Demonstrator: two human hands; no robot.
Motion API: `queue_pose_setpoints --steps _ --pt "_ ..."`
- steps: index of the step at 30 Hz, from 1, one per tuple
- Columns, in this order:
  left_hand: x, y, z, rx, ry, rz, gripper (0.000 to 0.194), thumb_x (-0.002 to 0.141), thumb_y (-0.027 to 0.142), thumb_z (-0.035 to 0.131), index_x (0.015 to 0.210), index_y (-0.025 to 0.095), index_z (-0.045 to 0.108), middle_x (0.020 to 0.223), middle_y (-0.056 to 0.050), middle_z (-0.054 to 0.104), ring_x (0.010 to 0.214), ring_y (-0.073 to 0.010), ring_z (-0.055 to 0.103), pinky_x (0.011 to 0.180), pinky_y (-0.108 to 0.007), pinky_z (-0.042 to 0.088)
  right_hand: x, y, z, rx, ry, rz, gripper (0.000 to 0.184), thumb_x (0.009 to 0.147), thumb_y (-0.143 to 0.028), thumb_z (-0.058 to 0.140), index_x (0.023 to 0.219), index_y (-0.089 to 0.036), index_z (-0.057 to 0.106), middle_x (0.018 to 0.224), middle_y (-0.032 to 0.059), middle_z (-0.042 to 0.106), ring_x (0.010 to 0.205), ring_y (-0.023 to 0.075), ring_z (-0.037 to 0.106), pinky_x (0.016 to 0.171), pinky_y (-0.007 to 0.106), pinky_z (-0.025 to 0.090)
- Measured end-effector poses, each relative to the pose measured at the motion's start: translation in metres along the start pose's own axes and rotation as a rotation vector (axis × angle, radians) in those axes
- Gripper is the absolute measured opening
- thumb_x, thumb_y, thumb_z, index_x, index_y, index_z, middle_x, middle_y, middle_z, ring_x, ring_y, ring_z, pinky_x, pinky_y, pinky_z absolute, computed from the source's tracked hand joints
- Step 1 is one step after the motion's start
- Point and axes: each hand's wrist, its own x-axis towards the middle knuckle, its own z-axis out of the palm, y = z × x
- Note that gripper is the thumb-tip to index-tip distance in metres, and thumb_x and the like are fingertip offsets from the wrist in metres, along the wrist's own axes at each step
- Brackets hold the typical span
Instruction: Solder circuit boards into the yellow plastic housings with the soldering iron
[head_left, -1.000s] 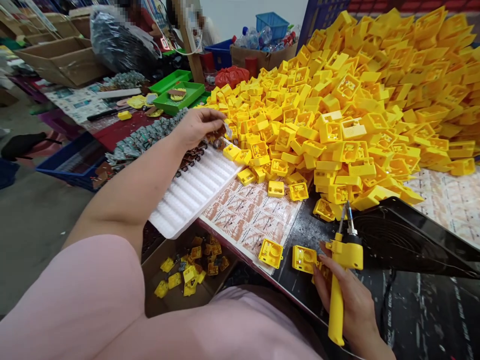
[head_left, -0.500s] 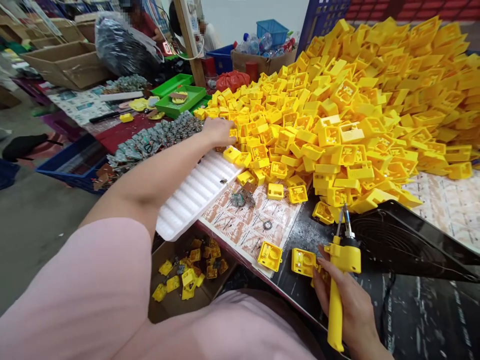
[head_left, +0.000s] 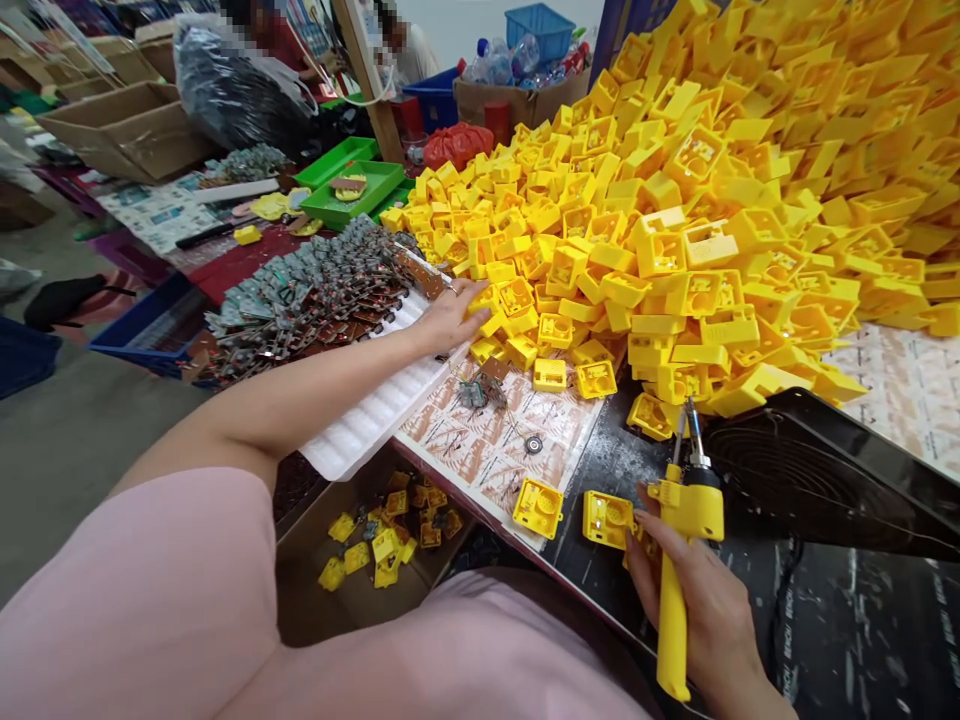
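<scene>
Yellow plastic fills the far right of the bench, where a heap of moulded housings (head_left: 675,215) is piled. A lower pile of wired circuit boards (head_left: 300,290) is stacked to the left. Between the piles, a printed sheet (head_left: 450,450) is laid, partly overlapped by a white ribbed foam tray (head_left: 367,405).

The left hand (head_left: 450,318) is stretched over the tray's far end, its fingers parted and nothing seen gripped; whether the nearest housings are touched cannot be told. By the right hand (head_left: 705,600), a yellow-handled soldering iron (head_left: 673,600) is grasped, tip pointed away from the body, its fingertips placed against an open-faced housing (head_left: 607,520).

On the sheet, between the hands but nearer the left, a loose board assembly (head_left: 472,393) is seen, its wires trailed diagonally rightward and bodyward to a round speaker (head_left: 533,445).
</scene>
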Motion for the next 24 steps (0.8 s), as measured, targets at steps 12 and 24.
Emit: queue_pose_setpoints --steps 12,24 --pt "0.014 0.051 0.041 -0.072 0.233 0.37 0.046 0.107 0.045 0.047 0.134 0.022 0.076 0.146 -0.013 0.07 0.138 -0.0284 0.061 0.122 -0.048 0.048 0.003 0.002 -0.001 -0.037 0.002 -0.044 0.018 0.108 -0.026 0.063 0.123 -0.02 0.07 0.116 0.0092 0.085 0.07 0.014 0.078 0.068 0.024 0.061" --pt "0.078 0.028 -0.047 0.351 0.029 -0.159 0.042 0.097 0.036 0.062 0.135 0.024 0.077 0.143 -0.012 0.073 0.148 -0.0407 0.053 0.127 -0.059 0.032 0.007 -0.003 -0.009 -0.172 0.092 -0.064 0.044 0.108 -0.022 0.064 0.151 -0.018 0.056 0.109 0.0079 0.085 0.081 0.0202 0.082 0.069 0.028 0.06"
